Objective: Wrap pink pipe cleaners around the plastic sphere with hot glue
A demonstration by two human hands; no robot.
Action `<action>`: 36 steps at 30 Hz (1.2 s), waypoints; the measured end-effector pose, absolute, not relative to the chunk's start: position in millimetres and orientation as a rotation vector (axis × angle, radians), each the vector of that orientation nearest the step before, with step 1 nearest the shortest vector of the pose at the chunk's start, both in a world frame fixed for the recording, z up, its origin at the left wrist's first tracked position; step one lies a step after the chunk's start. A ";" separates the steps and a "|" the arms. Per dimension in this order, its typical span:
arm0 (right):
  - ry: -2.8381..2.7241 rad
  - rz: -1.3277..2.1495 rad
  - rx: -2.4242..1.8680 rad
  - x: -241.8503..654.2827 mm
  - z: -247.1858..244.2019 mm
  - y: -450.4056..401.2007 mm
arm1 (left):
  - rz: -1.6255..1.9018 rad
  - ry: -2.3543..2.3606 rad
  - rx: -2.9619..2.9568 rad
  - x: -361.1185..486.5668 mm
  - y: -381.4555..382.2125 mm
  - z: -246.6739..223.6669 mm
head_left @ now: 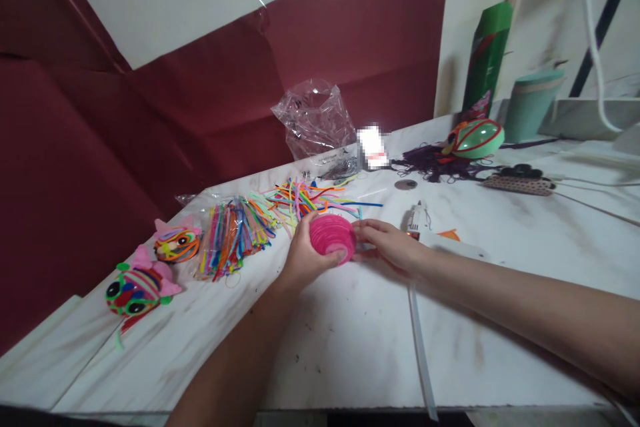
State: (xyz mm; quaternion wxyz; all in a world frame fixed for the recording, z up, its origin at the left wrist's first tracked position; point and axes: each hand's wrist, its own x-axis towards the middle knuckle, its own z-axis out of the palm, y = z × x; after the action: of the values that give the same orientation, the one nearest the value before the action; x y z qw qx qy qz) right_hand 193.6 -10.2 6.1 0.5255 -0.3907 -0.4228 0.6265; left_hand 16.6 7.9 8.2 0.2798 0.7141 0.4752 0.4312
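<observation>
My left hand [305,253] is closed around the left side of a bright pink, ribbed round paper lantern [333,238], its thumb across the lower front. At the lantern's right edge are the curved fingers of my right hand [387,245], apparently gripping the rim; their tips are partly hidden. Just beyond my right hand lies a white hot glue gun [417,219] with an orange trigger [449,235]. Behind and left of the lantern, loose pipe cleaners [310,199] spread over the table, beside a bundle of colourful pipe cleaners [235,237] in clear plastic.
Two decorated fish-like lanterns [137,287] sit at the left. A clear plastic bag [317,120] stands at the back. On the right are a green fish lantern [477,140], purple tassels [425,161], a power strip [520,181] with cords and a mint bin [533,107].
</observation>
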 end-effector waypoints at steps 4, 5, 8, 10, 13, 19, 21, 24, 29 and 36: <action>-0.994 1.524 -0.943 195.2 7.5 -8.5 | 1.185 1.303 1.856 15.3 16.6 8.8; -0.982 1.515 -0.955 195.6 7.5 -7.8 | 1.200 1.306 1.820 14.4 19.3 8.1; -0.939 1.473 -1.014 196.2 7.2 -6.2 | 1.278 1.265 1.650 11.4 27.1 4.5; -0.930 1.468 -1.035 196.2 7.1 -5.9 | 1.337 1.182 1.501 10.3 31.0 2.0; -0.945 1.488 -1.026 195.6 6.8 -6.1 | 1.386 1.062 1.317 10.5 33.8 -0.2; -1.053 1.547 -0.960 195.4 3.7 -7.3 | 1.359 0.998 1.250 14.3 31.1 -2.2; -1.091 1.561 -0.949 195.5 2.6 -7.7 | 1.342 0.988 1.273 14.2 30.2 -3.4; -1.088 1.556 -0.953 195.1 1.4 -7.3 | 1.310 0.967 1.322 11.7 30.6 -5.8; -1.059 1.557 -0.954 195.0 0.7 -5.7 | 1.228 0.887 1.374 7.1 31.0 -7.3; -1.069 1.552 -0.917 195.9 -4.9 -3.5 | 1.126 0.956 1.569 10.6 17.5 6.3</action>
State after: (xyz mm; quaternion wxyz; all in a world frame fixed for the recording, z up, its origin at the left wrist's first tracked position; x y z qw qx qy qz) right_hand 195.9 -3.5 -4.9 0.4995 -0.3790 -0.4418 0.6416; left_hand 10.6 17.5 6.3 0.4736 0.6411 0.3909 0.4604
